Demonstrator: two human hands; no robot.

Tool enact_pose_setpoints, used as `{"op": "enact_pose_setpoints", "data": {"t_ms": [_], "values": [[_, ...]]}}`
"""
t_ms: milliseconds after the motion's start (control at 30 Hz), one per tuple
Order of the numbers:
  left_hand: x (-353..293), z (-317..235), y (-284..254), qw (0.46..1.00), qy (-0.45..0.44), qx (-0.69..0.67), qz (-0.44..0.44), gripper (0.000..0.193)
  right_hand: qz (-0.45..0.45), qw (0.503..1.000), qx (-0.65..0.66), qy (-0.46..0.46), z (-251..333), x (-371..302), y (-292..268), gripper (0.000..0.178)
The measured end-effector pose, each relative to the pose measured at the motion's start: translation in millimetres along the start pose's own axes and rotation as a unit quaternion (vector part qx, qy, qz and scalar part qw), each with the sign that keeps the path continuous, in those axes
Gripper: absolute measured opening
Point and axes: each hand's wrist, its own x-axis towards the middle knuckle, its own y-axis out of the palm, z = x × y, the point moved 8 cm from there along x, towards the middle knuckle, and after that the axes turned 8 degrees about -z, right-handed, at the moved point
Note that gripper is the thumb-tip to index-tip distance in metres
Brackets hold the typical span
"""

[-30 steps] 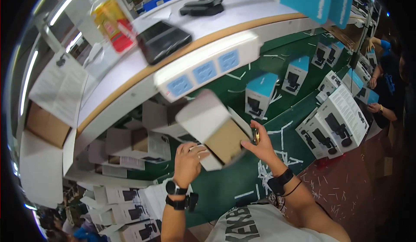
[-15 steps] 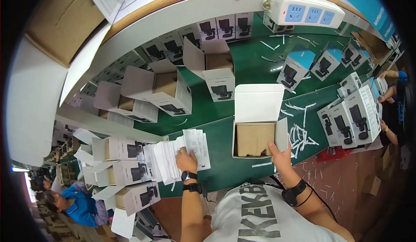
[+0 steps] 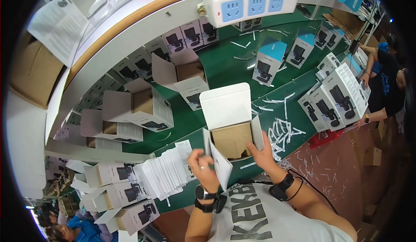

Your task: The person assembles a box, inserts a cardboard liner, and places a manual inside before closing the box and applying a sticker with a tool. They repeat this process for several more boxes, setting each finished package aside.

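An open white carton [image 3: 225, 105] with its lid raised holds a brown cardboard insert [image 3: 232, 140]. My right hand [image 3: 263, 154] grips the carton's near right side, thumb inside by the insert and fingers outside. In front of the carton's near left corner, a white leaflet [image 3: 222, 167] stands tilted against my left hand [image 3: 203, 169]. The fingers of that hand are bent, and its grip on the leaflet is partly hidden. A fanned stack of white leaflets [image 3: 167, 172] lies on the green table to the left.
Open cartons [image 3: 143, 107] stand at the back left, with more [image 3: 130, 194] beside the leaflet stack. Paper strips [image 3: 281, 133] lie to the right, near closed cartons [image 3: 336, 101]. A white power strip [image 3: 249, 7] is fixed to the shelf edge. A person [image 3: 385, 83] works at the far right.
My left hand has left the stack and come to the carton with a leaflet. My right hand keeps hold of the carton. The whole view has shifted.
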Motion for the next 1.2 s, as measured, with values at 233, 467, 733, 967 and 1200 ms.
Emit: {"op": "enact_pose_setpoints", "data": {"t_ms": [233, 467, 733, 967, 1200], "values": [[24, -20, 7, 0.992, -0.1, -0.049, -0.067, 0.084, -0.001, 0.993, -0.082, -0.083, -1, 4, -14, 0.063], [-31, 69, 32, 0.881, -0.429, -0.189, 0.063, 0.089, 0.248, 0.967, -0.061, -0.01, 27, 10, -44, 0.071], [20, -63, 73, 0.968, 0.072, 0.065, 0.231, 0.09, 0.086, 0.992, -0.026, 0.087, -2, 27, -20, 0.058], [-1, -47, 100, 0.921, 0.153, 0.22, 0.284, 0.087, 0.089, 0.944, -0.248, -0.199, 73, 55, -29, 0.017], [-1, -49, 98, 0.926, 0.153, 0.208, 0.277, 0.085, 0.064, 0.859, -0.337, -0.379, 105, 78, -13, 0.012]]}}
